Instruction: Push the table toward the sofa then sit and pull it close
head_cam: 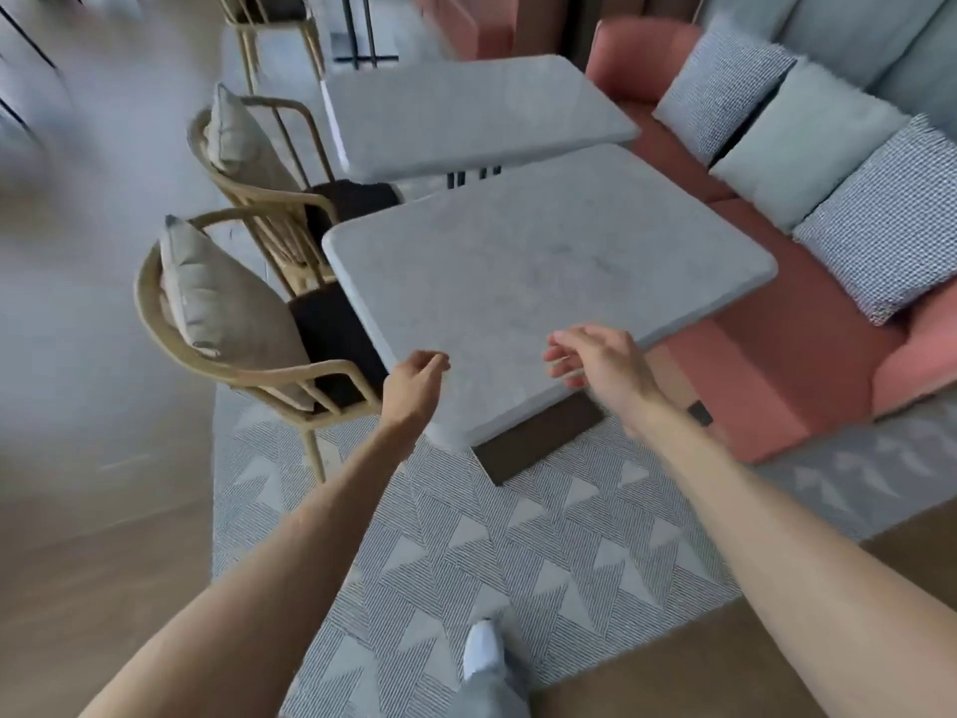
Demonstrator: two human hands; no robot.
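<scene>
Here, a foot in a white shoe [482, 646] stands on the patterned rug [466, 551], and both bare arms reach forward. The left hand [414, 387] and the right hand [595, 362] hover over the near edge of the marble table [544, 272], with fingers loosely curled and holding nothing. The table stands between two wooden chairs [243, 344] on the left and the pink sofa [808, 375] with cushions [808, 147] on the right.

One view only, head-worn, wide-angle. Looks forward and steeply down from standing height, horizon tilted. Both forearms reach in from the bottom edge; left hand [414, 378] and right hand [595, 360] sit mid-frame, close to the lens. Marble surface [544, 266] centre, sofa [787, 365] right, rug [518, 551] below. Edges blurred.
</scene>
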